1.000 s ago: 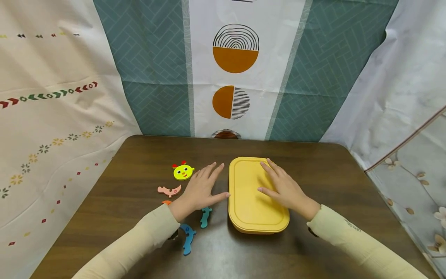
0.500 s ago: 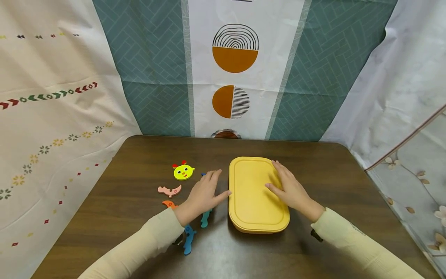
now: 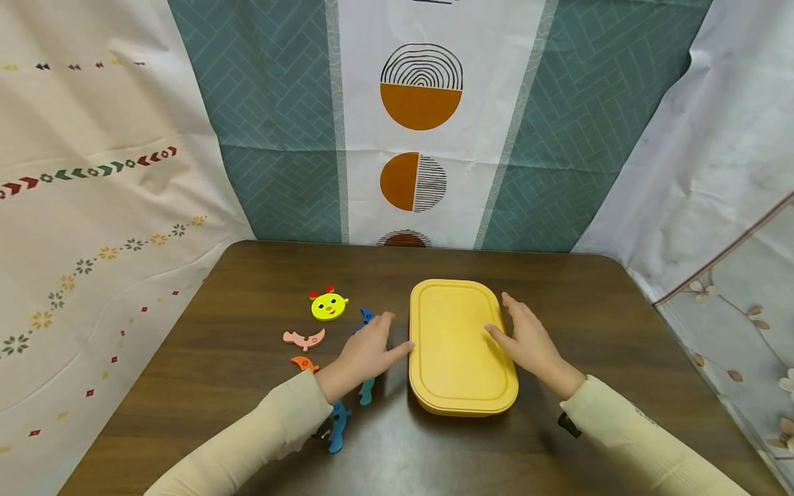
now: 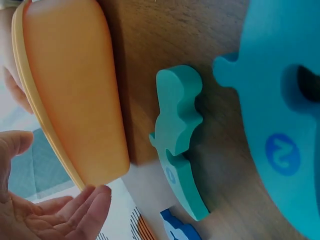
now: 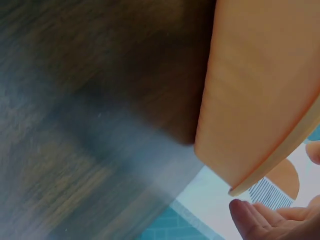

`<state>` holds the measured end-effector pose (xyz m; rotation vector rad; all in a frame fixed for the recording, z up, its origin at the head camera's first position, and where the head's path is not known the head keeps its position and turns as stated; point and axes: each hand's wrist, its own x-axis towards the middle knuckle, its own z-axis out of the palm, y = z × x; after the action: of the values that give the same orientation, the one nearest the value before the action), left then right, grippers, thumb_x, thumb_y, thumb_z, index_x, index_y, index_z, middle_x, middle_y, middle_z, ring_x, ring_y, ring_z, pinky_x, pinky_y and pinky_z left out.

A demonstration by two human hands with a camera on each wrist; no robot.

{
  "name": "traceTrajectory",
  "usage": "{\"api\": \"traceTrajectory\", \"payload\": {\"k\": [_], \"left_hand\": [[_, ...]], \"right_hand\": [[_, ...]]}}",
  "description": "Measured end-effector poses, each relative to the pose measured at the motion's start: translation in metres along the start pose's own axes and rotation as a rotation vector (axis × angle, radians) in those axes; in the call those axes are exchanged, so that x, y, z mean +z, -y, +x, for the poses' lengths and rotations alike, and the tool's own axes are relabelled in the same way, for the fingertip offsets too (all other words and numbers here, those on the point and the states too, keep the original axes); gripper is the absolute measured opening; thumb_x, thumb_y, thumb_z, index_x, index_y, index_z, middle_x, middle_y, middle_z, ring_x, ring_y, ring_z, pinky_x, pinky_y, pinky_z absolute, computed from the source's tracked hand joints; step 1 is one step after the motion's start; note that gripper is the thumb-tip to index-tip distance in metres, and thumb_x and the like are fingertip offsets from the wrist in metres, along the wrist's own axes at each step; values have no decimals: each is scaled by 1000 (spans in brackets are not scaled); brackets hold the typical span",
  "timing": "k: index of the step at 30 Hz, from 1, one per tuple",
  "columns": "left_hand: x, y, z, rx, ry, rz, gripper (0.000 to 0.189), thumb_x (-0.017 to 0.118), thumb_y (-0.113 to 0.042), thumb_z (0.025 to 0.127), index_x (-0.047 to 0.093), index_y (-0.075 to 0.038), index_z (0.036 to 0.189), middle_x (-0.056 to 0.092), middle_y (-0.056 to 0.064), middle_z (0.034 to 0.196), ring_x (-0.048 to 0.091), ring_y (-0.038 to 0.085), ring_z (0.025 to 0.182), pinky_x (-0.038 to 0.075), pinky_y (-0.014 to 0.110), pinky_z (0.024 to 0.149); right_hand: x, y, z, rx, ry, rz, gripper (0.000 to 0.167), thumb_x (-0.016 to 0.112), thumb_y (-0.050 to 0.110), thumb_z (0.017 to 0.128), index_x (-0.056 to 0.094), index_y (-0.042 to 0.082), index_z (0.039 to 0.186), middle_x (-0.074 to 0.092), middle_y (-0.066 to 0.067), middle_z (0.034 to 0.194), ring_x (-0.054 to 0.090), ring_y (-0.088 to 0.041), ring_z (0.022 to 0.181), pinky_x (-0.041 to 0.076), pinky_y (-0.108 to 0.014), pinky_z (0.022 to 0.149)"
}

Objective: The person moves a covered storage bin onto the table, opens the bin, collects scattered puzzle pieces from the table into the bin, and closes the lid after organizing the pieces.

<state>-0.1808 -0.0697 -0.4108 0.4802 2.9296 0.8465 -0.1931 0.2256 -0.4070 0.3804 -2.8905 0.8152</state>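
A yellow lidded box (image 3: 459, 348) stands on the table, its lid on. At its left side is my left hand (image 3: 364, 353), fingers extended and thumb tip right at the lid's rim. My right hand (image 3: 532, 346) is at the opposite side, thumb over the lid's edge and relaxed fingers along the outside. Neither hand grips anything. Beneath and beside the left forearm lie flat puzzle pieces: a teal one (image 4: 177, 120), a blue one (image 3: 338, 428) and an orange one (image 3: 304, 363), partly hidden. A dark blue piece (image 3: 367, 315) shows beyond the left fingers.
Farther left on the brown table (image 3: 558, 289) lie a pink piece (image 3: 304, 339) and a yellow smiling-face piece (image 3: 328, 307) with red tips. Patterned cloth (image 3: 422, 186) hangs behind the table's back edge, with more cloth at both sides.
My right hand has moved right, from over the lid to its right edge. My left hand has drawn slightly back toward me, uncovering the dark blue piece. The box stays put.
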Motion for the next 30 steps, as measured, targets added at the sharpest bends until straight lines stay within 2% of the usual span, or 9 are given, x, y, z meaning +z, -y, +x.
{"api": "traceTrajectory", "payload": {"k": [2, 4, 7, 10, 16, 23, 30], "left_hand": [[1, 1, 0, -6, 7, 1, 62, 59, -49, 89, 50, 0, 126, 63, 14, 106, 63, 24, 86, 53, 37, 65], [2, 1, 0, -8, 13, -5, 57, 60, -48, 89, 53, -1, 120, 62, 7, 85, 58, 17, 66, 47, 31, 52], [3, 1, 0, -15, 28, -21, 53, 59, -48, 90, 55, -2, 116, 55, -2, 69, 48, 11, 52, 39, 26, 45], [5, 1, 0, -17, 43, -27, 52, 58, -48, 90, 56, -2, 115, 52, -5, 66, 47, 10, 50, 38, 25, 45], [9, 0, 1, -7, 63, -52, 47, 57, -47, 91, 58, -3, 110, 53, -3, 67, 47, 11, 50, 38, 25, 45], [12, -1, -1, 41, 69, -66, 43, 56, -45, 92, 59, -4, 104, 52, -4, 66, 46, 10, 48, 39, 25, 45], [12, 1, 1, 62, 75, -73, 37, 57, -43, 93, 60, -6, 96, 51, -3, 63, 46, 11, 50, 40, 25, 49]], "right_hand": [[-1, -1, 1, 11, -8, -10, 72, 63, 31, 91, 32, -9, 142, 50, -30, 127, 54, -42, 111, 46, -55, 89], [-1, -1, 1, 26, -3, -9, 69, 63, 33, 91, 36, -10, 139, 56, -28, 120, 59, -40, 103, 50, -52, 84], [-2, -2, 1, 64, 15, -4, 66, 62, 34, 91, 40, -10, 135, 62, -25, 109, 63, -35, 94, 52, -48, 78], [-3, -4, 1, 110, 50, 2, 65, 61, 36, 91, 42, -11, 132, 66, -22, 100, 65, -29, 83, 53, -43, 71], [-3, -4, 2, 171, 97, 0, 60, 60, 36, 92, 49, -13, 125, 65, -15, 85, 59, -17, 65, 49, -32, 59], [-4, -3, 0, 183, 119, -68, 48, 60, 37, 91, 63, -8, 106, 65, -9, 75, 53, -14, 57, 42, -28, 51], [-3, -2, -1, 193, 140, -92, 42, 59, 37, 91, 65, -4, 100, 59, -3, 66, 48, -14, 53, 38, -27, 47]]}}
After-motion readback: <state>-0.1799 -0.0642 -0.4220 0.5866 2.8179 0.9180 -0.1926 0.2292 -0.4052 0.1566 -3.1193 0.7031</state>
